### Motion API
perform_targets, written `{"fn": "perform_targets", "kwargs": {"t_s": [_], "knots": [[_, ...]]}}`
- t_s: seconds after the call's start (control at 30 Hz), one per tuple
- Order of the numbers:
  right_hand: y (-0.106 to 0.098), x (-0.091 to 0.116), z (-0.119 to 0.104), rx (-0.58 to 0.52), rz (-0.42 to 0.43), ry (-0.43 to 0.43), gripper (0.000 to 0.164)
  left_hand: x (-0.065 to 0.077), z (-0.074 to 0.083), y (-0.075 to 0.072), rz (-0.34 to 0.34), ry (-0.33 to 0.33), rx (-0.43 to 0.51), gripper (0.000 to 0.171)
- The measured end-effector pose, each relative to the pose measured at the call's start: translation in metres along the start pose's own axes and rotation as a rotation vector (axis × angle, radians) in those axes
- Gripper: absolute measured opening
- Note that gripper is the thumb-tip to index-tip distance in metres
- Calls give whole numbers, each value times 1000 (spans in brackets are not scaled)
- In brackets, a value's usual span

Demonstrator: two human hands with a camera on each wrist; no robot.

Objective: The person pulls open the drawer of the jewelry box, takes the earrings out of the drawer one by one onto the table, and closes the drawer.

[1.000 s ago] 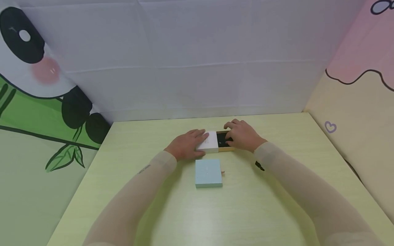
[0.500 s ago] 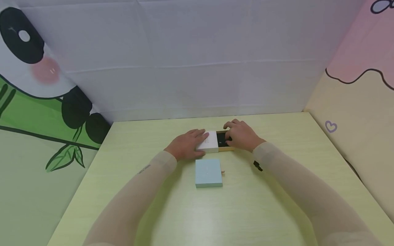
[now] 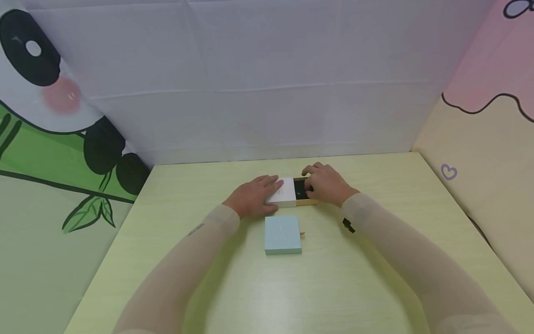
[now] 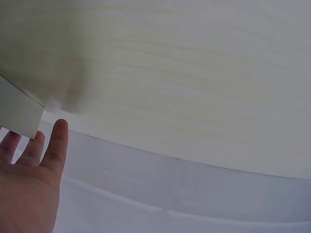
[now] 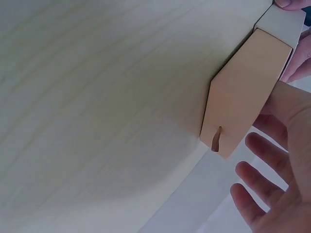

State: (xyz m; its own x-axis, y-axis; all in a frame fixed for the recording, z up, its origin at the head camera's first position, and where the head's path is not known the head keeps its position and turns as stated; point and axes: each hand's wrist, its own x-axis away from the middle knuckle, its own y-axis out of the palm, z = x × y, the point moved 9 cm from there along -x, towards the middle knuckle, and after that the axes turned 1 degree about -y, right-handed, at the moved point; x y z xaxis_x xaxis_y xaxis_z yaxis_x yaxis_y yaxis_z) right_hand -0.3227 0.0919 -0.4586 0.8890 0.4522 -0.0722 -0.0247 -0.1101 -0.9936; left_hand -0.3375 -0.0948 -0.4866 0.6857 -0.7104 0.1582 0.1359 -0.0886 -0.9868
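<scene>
A white box sleeve (image 3: 284,195) lies near the back of the table. My left hand (image 3: 253,196) grips it, thumb at the near side and fingers across the top and far side. From its right end projects a tan drawer (image 5: 245,82) with a black inside and a small brown ribbon tab (image 5: 216,140). My right hand (image 3: 328,184) reaches over the drawer, thumb and index finger down inside, the other fingers loosely bent. Whether these fingertips pinch something there I cannot tell. In the left wrist view, the fingers (image 4: 57,145) stand at the sleeve's end.
A pale blue box (image 3: 282,235) with a small pinkish tab on its right side lies nearer on the light wooden table (image 3: 267,292). Behind the table's far edge hangs a white cloth (image 3: 267,120). Printed panels stand at left and right.
My right hand has shifted very slightly left over the drawer. My left hand, the sleeve and the blue box stay where they were.
</scene>
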Motion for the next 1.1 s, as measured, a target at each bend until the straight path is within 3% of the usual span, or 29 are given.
{"fn": "perform_targets", "kwargs": {"t_s": [0.67, 1.1], "knots": [[-2, 2, 6, -19, 38, -13, 10, -2, 1, -1, -11, -8, 11, 89], [-10, 4, 9, 32, 72, -16, 12, -1, 0, 0, -16, -8, 13, 90]]}}
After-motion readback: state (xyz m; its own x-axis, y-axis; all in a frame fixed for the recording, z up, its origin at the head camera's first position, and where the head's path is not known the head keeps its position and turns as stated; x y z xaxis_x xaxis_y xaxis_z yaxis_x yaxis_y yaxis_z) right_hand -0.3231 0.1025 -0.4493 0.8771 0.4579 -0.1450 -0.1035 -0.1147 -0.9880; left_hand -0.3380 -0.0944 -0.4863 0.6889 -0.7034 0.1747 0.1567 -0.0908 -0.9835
